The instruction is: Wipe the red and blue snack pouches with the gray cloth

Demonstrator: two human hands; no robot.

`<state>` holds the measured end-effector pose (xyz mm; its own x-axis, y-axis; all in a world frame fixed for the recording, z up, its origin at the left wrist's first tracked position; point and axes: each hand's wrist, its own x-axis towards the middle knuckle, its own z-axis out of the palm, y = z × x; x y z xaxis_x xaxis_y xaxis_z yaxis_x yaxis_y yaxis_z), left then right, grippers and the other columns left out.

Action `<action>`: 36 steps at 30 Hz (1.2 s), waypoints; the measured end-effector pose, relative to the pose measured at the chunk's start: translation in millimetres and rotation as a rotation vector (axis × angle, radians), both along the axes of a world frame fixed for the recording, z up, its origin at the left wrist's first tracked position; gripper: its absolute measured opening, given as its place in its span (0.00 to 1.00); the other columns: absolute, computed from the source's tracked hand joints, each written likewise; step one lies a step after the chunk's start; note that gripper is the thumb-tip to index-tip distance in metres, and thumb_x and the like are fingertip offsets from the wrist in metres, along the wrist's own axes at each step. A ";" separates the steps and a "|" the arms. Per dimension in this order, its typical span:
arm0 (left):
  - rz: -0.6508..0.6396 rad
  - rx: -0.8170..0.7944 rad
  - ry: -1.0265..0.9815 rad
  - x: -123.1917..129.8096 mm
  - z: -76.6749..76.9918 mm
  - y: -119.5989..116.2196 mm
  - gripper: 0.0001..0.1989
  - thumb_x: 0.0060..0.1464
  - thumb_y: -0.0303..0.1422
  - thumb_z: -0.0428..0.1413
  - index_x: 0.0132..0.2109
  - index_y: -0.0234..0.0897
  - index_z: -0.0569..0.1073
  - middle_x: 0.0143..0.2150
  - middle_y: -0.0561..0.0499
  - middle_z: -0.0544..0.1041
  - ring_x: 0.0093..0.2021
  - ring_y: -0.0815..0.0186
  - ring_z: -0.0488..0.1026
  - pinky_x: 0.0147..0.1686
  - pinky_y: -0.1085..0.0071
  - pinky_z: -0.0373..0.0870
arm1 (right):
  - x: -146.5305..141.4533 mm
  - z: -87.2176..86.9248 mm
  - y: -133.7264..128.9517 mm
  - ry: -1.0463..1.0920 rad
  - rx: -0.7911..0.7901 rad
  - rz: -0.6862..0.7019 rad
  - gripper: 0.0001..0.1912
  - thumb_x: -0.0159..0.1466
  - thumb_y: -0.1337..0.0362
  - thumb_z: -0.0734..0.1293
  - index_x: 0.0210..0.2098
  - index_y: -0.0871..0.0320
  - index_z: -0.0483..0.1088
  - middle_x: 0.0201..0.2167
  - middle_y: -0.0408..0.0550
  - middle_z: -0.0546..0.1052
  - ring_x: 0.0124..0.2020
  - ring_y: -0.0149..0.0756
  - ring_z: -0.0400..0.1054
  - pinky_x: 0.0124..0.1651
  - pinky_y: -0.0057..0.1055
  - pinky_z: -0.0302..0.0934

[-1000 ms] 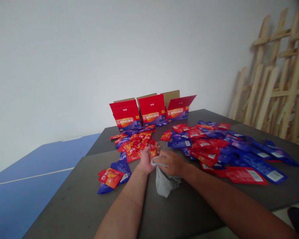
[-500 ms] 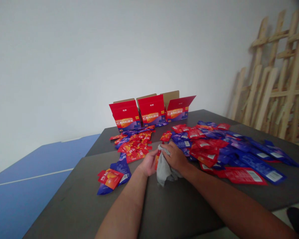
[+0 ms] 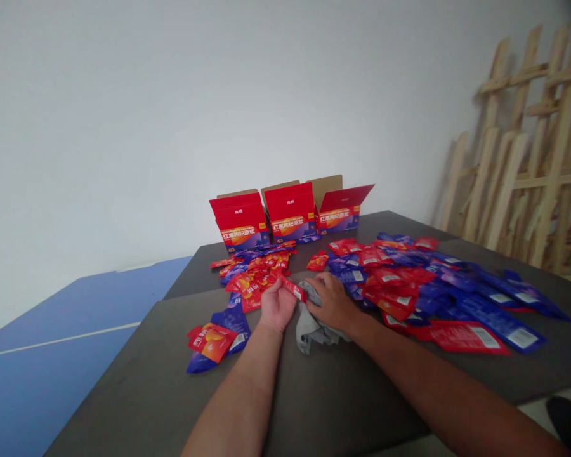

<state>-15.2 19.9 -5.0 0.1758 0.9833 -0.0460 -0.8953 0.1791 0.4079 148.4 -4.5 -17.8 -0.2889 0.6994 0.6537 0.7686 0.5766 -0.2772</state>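
My left hand (image 3: pixel 278 306) is palm up near the middle of the dark table, holding a small red packet (image 3: pixel 293 289) that points toward my other hand. Beside it, my right hand (image 3: pixel 332 301) grips a grey cloth (image 3: pixel 310 327), whose loose folds hang down to the tabletop. The cloth's upper part touches or nearly touches the packet's end. Red and blue packets (image 3: pixel 259 279) lie just beyond my left hand. A larger heap of red and blue pouches (image 3: pixel 400 279) spreads to the right of my right hand.
Three open red boxes (image 3: pixel 291 219) stand at the back of the dark table (image 3: pixel 137 387). Several packets (image 3: pixel 212 341) lie at the left. A blue table (image 3: pixel 90 311) adjoins on the left; wooden frames (image 3: pixel 518 171) lean against the wall at the right.
My left hand has turned palm up and shifted slightly left. The red packet, mostly covered by the cloth before, now shows. The cloth has sunk lower and spread under my right hand.
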 end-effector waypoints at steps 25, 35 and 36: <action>-0.133 0.089 0.392 26.6 -11.6 -10.0 0.13 0.52 0.30 0.59 0.45 0.37 0.68 0.37 0.50 0.74 0.41 0.69 0.73 0.51 0.69 0.64 | 44.3 42.5 16.9 0.104 0.081 -0.094 0.18 0.69 0.58 0.54 0.30 0.58 0.70 0.29 0.48 0.72 0.34 0.36 0.66 0.39 0.30 0.59; -0.246 0.182 0.498 27.1 -21.5 -6.8 0.14 0.51 0.32 0.60 0.46 0.37 0.72 0.40 0.49 0.74 0.42 0.68 0.72 0.51 0.70 0.62 | 93.7 66.5 72.2 -0.586 -0.307 -0.484 0.18 0.65 0.68 0.55 0.46 0.59 0.73 0.45 0.61 0.73 0.47 0.47 0.67 0.46 0.39 0.57; -0.245 0.186 0.509 27.3 -22.2 -6.4 0.14 0.51 0.32 0.60 0.46 0.37 0.72 0.40 0.49 0.74 0.42 0.69 0.72 0.51 0.70 0.62 | 95.4 65.0 75.9 -0.600 -0.320 -0.476 0.17 0.65 0.69 0.55 0.45 0.60 0.74 0.45 0.61 0.72 0.48 0.48 0.66 0.48 0.40 0.56</action>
<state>12.1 13.5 -27.2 0.3995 0.9166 -0.0150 -0.5204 0.2403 0.8194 243.9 71.4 47.2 -0.1514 0.9609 0.2317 0.9800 0.1154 0.1620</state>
